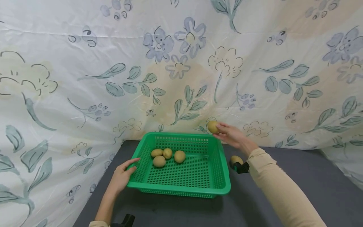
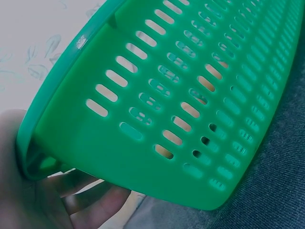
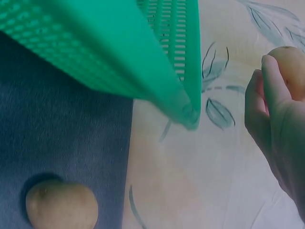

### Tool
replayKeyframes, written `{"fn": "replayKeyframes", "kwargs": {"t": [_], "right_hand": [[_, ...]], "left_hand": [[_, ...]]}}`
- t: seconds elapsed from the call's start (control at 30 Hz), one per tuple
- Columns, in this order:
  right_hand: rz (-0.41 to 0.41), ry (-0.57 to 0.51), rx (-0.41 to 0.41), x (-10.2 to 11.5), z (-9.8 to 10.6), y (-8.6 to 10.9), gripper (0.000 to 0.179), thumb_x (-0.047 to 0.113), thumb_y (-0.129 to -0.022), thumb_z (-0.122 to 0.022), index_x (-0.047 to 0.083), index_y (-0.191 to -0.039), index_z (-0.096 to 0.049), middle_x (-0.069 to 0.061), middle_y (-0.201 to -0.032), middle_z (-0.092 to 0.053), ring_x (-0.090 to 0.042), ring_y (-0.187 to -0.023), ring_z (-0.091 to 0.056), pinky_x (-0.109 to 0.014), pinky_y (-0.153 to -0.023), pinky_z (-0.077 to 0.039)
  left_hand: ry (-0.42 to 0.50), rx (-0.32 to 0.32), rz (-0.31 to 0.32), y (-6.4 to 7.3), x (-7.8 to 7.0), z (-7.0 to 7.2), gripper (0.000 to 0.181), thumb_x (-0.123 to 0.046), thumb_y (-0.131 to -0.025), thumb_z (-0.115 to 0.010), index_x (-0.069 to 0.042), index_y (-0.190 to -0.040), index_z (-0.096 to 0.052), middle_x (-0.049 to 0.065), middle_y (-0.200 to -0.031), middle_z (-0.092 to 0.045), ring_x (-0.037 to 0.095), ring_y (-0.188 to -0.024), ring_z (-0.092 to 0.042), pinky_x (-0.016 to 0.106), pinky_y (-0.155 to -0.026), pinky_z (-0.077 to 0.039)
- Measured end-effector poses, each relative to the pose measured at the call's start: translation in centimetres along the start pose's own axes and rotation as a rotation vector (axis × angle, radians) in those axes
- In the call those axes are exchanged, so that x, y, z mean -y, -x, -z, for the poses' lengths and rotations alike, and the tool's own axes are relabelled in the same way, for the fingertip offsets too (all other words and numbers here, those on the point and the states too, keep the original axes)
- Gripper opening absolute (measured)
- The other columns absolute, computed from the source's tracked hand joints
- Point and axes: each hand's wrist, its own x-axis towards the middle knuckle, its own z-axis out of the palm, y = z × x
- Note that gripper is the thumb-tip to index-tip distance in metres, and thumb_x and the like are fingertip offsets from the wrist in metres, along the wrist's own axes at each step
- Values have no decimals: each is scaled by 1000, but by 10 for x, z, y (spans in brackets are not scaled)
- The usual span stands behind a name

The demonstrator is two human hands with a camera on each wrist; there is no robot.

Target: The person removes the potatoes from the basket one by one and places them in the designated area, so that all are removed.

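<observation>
A potato [image 1: 213,127] is pinched between the fingertips and thumb of my right hand [image 1: 231,135], above the back right corner of the green plastic basket [image 1: 181,188]. The right wrist view shows this potato [image 3: 291,71] at the fingertips, beside the basket wall. My left hand [image 1: 122,176] grips the basket's left rim; in the left wrist view its fingers [image 2: 102,207] curl beneath the rim. Several potatoes [image 1: 159,161] lie inside the basket, grouped in its left half.
Another potato [image 1: 236,160] lies on the dark grey table [image 1: 272,192], right of the basket and partly behind the black wrist strap [image 1: 242,167]. A floral cloth [image 1: 181,78] hangs behind the table and along its left side.
</observation>
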Motion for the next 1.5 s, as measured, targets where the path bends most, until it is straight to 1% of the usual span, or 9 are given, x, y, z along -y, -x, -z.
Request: {"fn": "replayKeyframes", "kwargs": {"t": [0.2, 0.37, 0.6, 0.7, 0.73, 0.87, 1.03, 1.23, 1.5], "right_hand": [[2, -4, -22, 3, 13, 8, 59, 6, -103, -38, -1, -151, -5, -14, -128, -33, -19, -109, -48, -37, -108, -28], [3, -8, -28, 5, 26, 16, 61, 9, -103, -43, -1, -151, -7, -13, -127, -34, -17, -108, -50, -34, -105, -34], [83, -12, 97, 1, 63, 19, 71, 20, -94, -63, -3, -147, -23, -10, -119, -43, -17, -107, -54, -29, -98, -42], [59, -26, 33, 4, 67, 24, 67, 19, -95, -61, -2, -146, -23, -13, -122, -40, -17, -105, -54, -30, -99, -41], [41, 5, -22, 8, 60, 30, 70, 21, -96, -59, -3, -147, -17, -12, -123, -38, -15, -104, -53, -30, -101, -39], [-3, -30, -86, 13, 63, 40, 68, 16, -100, -49, 1, -150, -5, -14, -127, -32, -14, -103, -53, -32, -106, -33], [-16, -8, -110, 14, 75, 49, 68, 17, -102, -43, 2, -151, 2, -13, -129, -30, -13, -103, -53, -34, -108, -27], [-6, 23, -132, 13, 92, 57, 67, 19, -101, -48, 0, -150, -6, -12, -127, -34, -12, -102, -55, -31, -102, -38], [-2, -28, -140, 13, 104, 69, 70, 16, -101, -46, 2, -150, 2, -5, -116, -46, -12, -100, -58, -31, -100, -41]], "left_hand": [[-2, -2, 1, 0, 1, 1, 38, -11, -101, -47, -9, -139, -51, 19, -147, -37, 38, -135, -29, 57, -101, -31], [-6, -6, 7, 1, 2, 0, 38, -11, -101, -47, -9, -139, -51, 19, -146, -37, 38, -135, -30, 57, -101, -31], [-9, -3, 6, 2, 0, 1, 38, -11, -101, -47, -8, -139, -51, 19, -147, -37, 39, -135, -29, 58, -102, -30], [-6, -3, 1, 1, 0, 1, 38, -11, -101, -47, -8, -139, -51, 19, -147, -37, 38, -135, -29, 58, -102, -30], [-6, -2, 1, 1, 0, 1, 38, -11, -101, -47, -9, -139, -51, 19, -147, -37, 38, -135, -29, 58, -102, -30], [-3, 1, 7, 1, 1, 1, 38, -12, -101, -47, -9, -139, -50, 19, -147, -36, 38, -135, -28, 57, -102, -30], [5, 4, 7, 1, 0, 1, 38, -12, -101, -47, -8, -139, -50, 19, -147, -36, 38, -136, -28, 57, -103, -29], [-1, 8, 6, 0, -1, 1, 38, -12, -101, -47, -8, -139, -50, 19, -147, -36, 39, -136, -28, 58, -103, -28], [-6, 16, 11, 0, 0, 1, 39, -14, -102, -47, -9, -140, -49, 19, -148, -35, 39, -136, -26, 59, -103, -28]]}}
